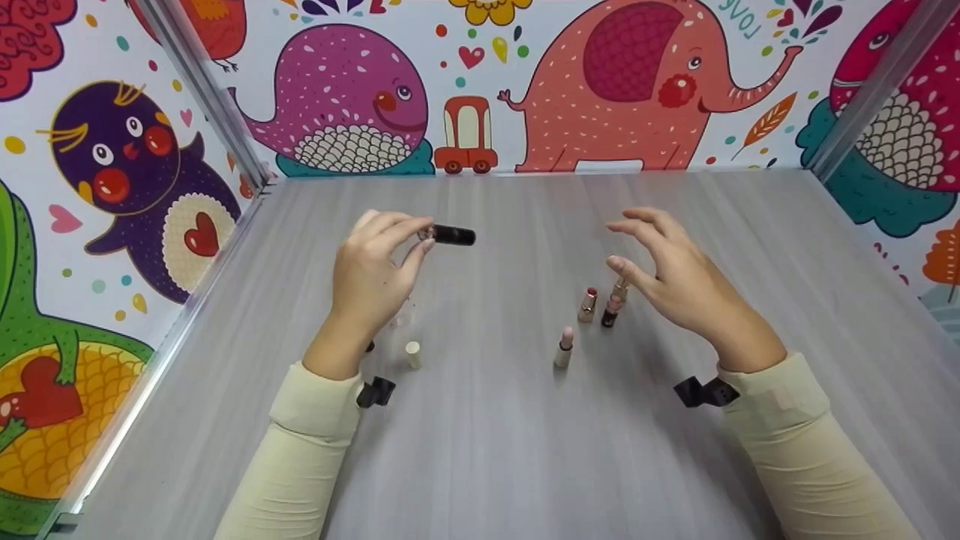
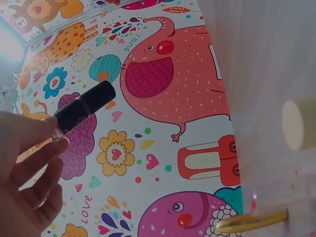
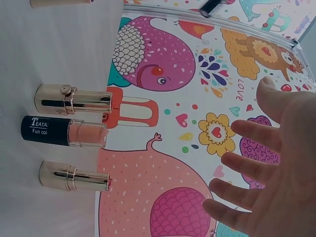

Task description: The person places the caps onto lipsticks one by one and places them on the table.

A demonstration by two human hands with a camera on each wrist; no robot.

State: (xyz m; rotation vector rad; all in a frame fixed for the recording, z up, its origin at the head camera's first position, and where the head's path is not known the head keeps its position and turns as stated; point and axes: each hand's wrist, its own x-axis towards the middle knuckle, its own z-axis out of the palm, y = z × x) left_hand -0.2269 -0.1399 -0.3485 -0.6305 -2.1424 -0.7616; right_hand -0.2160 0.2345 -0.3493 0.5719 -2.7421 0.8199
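My left hand pinches a black lipstick tube by its clear end between thumb and fingers, raised over the table. In the left wrist view the tube points up and right. My right hand holds nothing, its fingers spread in the right wrist view. Close to it stand a gold lipstick with a red tip, a black-based pink lipstick and another gold lipstick, partly behind the thumb. Nearer stands a pale pink lipstick in a cream base.
A cream cap stands beside the left wrist. A clear piece and a dark object are partly hidden by that arm. A gold object shows in the left wrist view. Patterned panels border the table.
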